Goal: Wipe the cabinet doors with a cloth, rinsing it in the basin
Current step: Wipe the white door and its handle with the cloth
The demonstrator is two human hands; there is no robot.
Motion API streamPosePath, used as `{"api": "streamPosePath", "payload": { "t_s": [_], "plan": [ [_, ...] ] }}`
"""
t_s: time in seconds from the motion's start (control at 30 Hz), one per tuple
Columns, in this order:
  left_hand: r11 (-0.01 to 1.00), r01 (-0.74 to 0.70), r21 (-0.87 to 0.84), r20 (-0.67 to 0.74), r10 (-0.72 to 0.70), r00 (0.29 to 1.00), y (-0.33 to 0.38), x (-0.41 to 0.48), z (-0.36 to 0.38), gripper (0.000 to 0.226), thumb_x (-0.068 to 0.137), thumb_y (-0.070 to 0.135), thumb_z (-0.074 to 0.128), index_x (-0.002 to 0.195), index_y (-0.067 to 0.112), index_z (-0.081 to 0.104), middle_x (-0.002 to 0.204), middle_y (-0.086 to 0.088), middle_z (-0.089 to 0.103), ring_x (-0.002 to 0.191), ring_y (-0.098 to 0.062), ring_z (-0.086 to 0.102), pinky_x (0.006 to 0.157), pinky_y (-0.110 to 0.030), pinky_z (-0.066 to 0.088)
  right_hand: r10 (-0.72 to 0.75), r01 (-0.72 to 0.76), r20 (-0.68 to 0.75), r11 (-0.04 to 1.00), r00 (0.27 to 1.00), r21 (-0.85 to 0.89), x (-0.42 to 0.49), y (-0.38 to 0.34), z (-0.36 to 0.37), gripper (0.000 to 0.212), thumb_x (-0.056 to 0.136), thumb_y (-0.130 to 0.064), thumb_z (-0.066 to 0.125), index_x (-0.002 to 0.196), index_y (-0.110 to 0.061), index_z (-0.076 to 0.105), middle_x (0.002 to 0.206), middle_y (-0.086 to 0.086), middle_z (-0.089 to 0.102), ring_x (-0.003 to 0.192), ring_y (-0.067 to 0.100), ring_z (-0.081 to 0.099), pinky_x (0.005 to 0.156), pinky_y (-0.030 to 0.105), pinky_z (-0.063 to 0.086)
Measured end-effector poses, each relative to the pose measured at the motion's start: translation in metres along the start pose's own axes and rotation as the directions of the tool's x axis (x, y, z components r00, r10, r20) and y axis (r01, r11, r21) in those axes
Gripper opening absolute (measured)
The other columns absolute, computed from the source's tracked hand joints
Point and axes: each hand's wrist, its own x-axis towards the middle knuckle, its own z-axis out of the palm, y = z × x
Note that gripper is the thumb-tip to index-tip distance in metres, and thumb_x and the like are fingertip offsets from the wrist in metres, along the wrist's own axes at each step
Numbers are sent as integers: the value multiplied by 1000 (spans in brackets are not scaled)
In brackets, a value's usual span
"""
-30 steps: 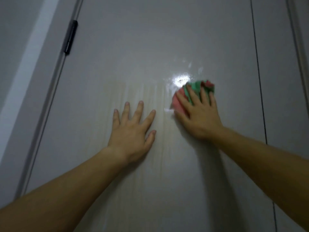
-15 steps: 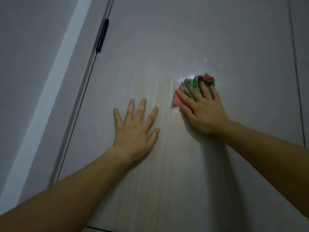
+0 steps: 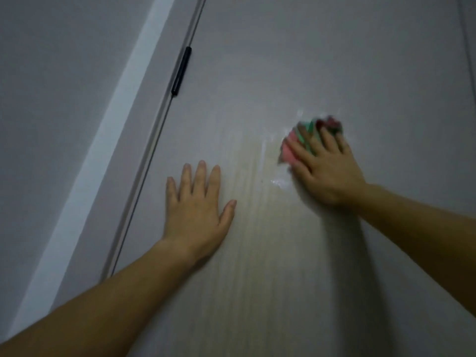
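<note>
A pale grey cabinet door fills the view. My right hand presses a bunched pink and green cloth flat against the door at the right of centre; most of the cloth is hidden under my fingers. Wet streaks shine on the door just left of the cloth. My left hand lies flat on the door with fingers apart, to the left of and lower than the cloth, holding nothing. The basin is not in view.
A black hinge sits on the door's left edge, beside a narrow metal strip. Left of that runs a lighter wall band. A thin seam to the neighbouring door runs at the far right.
The view has swung left, so the hinge and door edge now sit nearer the middle. My right hand with the cloth has shifted slightly right on the door. My left hand stays flat.
</note>
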Motion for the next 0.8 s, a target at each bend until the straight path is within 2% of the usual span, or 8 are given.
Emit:
{"api": "streamPosePath", "payload": {
  "t_s": [0.07, 0.13, 0.3, 0.43, 0.5, 0.57, 0.7, 0.8],
  "plan": [
    [1000, -19, -14, 2, 19, 1000, -10, -1, -2, 86, 90, 64, -2, 162, 17, -5, 171, -5, -8, 157, -30, -10, 126, -55, -1, 111, -111, 0, 993, 994, 44, 53, 3, -11, 65, 101, -65, 5, 160, -40, -4, 170, -1, -10, 155, 32, -17, 124, 55, -10],
    [998, -63, 3, 11, 63, 998, -18, -2, -2, 86, 90, 63, -3, 163, 17, 0, 171, -3, -8, 157, -29, -9, 127, -53, 2, 141, -141, 16, 986, 990, 94, 91, -11, -18, 65, 100, -66, 4, 160, -41, -3, 170, -4, -10, 154, 32, -18, 123, 58, -11],
    [993, -112, -37, -8, 112, 994, -26, -6, 2, 83, 92, 63, 1, 163, 19, 1, 171, -2, -8, 157, -26, -11, 127, -50, -2, -100, 100, -11, 994, 995, 38, 64, -65, -6, 66, 99, -61, 3, 161, -39, 6, 171, -3, 0, 156, 34, -9, 123, 59, -6],
    [994, -98, -50, -31, 97, 995, -26, -23, 10, 81, 96, 62, 9, 163, 17, 13, 171, -11, 0, 158, -28, -5, 126, -54, -1, -292, 290, 59, 956, 955, 38, -5, -92, 3, 63, 101, -60, 5, 161, -41, 8, 170, -4, 2, 156, 33, -8, 124, 59, -2],
    [994, -99, -44, -25, 98, 995, -27, -27, 13, 79, 97, 61, 9, 163, 18, 13, 171, -11, -1, 158, -28, -6, 126, -54, -2, -323, 321, 86, 946, 943, 38, -9, -87, 4, 61, 101, -59, 6, 160, -43, 7, 169, -4, 4, 156, 33, -6, 124, 58, -1],
    [994, -95, -60, -24, 94, 995, -28, -27, 13, 78, 97, 61, 7, 163, 20, 10, 171, -9, -3, 158, -27, -8, 126, -53, -3, -266, 266, 36, 964, 963, 3, 22, -78, 0, 63, 100, -59, 7, 160, -41, 11, 170, -1, 9, 157, 34, -1, 124, 58, -1],
    [991, -119, -66, -14, 118, 993, -34, -28, 9, 77, 95, 62, 2, 163, 26, 1, 171, -4, -11, 157, -22, -16, 127, -48, -8, 1, -3, 28, 997, 1000, 71, 98, -67, -15, 65, 99, -61, 2, 161, -41, 2, 171, -5, -4, 156, 30, -12, 123, 56, -11],
    [986, -150, -77, -4, 150, 989, -43, -28, 6, 75, 95, 61, 1, 163, 28, 1, 171, 0, -12, 156, -19, -17, 127, -46, -7, -135, 135, -2, 989, 991, 66, 72, -91, -10, 67, 97, -58, -1, 161, -39, 5, 170, -4, 1, 156, 30, -8, 124, 56, -7]
  ]
}}
